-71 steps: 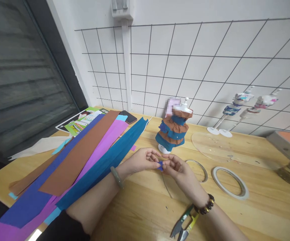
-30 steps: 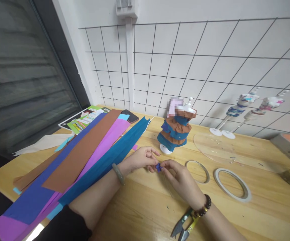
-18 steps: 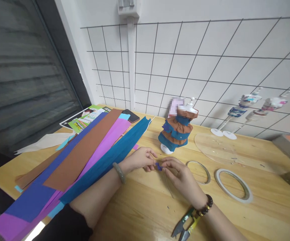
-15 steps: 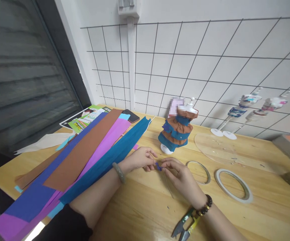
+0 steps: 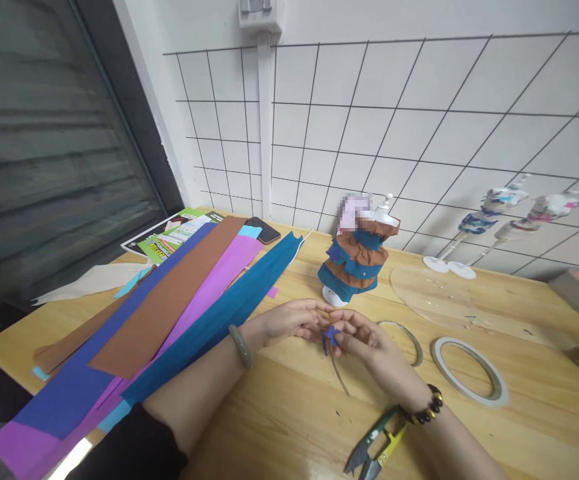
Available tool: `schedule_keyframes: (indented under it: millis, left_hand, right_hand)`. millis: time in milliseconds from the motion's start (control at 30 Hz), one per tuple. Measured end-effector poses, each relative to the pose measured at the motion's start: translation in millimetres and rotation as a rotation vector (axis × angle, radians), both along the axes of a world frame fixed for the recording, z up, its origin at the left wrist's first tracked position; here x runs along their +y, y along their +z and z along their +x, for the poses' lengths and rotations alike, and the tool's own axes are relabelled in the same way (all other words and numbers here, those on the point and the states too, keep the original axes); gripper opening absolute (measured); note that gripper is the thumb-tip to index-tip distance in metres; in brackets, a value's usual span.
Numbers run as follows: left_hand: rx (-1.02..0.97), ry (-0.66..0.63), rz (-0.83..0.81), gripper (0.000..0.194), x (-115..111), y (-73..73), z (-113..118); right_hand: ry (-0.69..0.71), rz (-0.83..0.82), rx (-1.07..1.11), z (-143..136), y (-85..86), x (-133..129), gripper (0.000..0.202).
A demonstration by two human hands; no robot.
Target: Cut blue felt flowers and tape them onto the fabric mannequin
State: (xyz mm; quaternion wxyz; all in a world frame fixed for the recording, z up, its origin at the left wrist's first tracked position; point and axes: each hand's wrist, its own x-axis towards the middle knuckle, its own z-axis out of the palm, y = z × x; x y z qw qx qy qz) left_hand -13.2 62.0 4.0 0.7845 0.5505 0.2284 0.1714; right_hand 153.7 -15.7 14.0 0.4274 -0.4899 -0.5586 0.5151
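Observation:
In front of the small dress form, which wears ruffled layers of brown and teal crepe paper, my two hands meet over the table. My right hand pinches a small crumpled piece of blue crepe paper between thumb and fingers. From beneath that piece a thin pale strip hangs down toward the tabletop. My left hand is beside it, fingers loosely stretched out and their tips at the right fingers. Under my right wrist lie thread snips with yellow and green handles.
Long crepe paper strips, among them a brown one and a teal one, cover the left side. A phone lies behind them. To the right are a tape roll, a thinner ring and two small stands with decorated forms.
Both hands have shifted slightly right and come together. The blue crepe paper now shows more fully in my right fingers, and the left fingers have straightened.

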Motion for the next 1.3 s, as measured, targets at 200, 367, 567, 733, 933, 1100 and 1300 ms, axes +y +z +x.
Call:
schedule_keyframes:
  millis: [200, 367, 567, 733, 933, 1100, 1300]
  left_hand:
    - [0.0, -0.053, 0.049, 0.043, 0, -4.8, -2]
    - [-0.018, -0.057, 0.108, 0.054, 0, -7.1, -1]
    - [0.002, -0.077, 0.077, 0.058, -1, -6.3, -1]
    - [0.014, -0.093, 0.059, 0.055, -1, -5.7, -1]
    - [-0.009, -0.088, 0.046, 0.056, -1, -6.0, -2]
    - [0.011, -0.102, 0.075, 0.061, -1, -8.3, -1]
    - [0.042, -0.065, 0.111, 0.063, -1, -6.0, -3]
  right_hand:
    - [0.015, -0.034, -0.004, 3, -0.3, -1, 0.036]
    - [0.008, -0.037, 0.013, 4, -4.3, 1, 0.035]
    - [0.022, -0.063, 0.056, 2, -2.7, 1, 0.037]
    - [0.03, -0.068, 0.068, 1, -2.0, 1, 0.035]
    - [0.0, -0.048, 0.055, 4, -9.2, 3, 0.039]
    - [-0.016, -0.036, 0.047, 5, -13.9, 5, 0.041]
    - [-0.01, -0.031, 0.022, 6, -13.5, 4, 0.04]
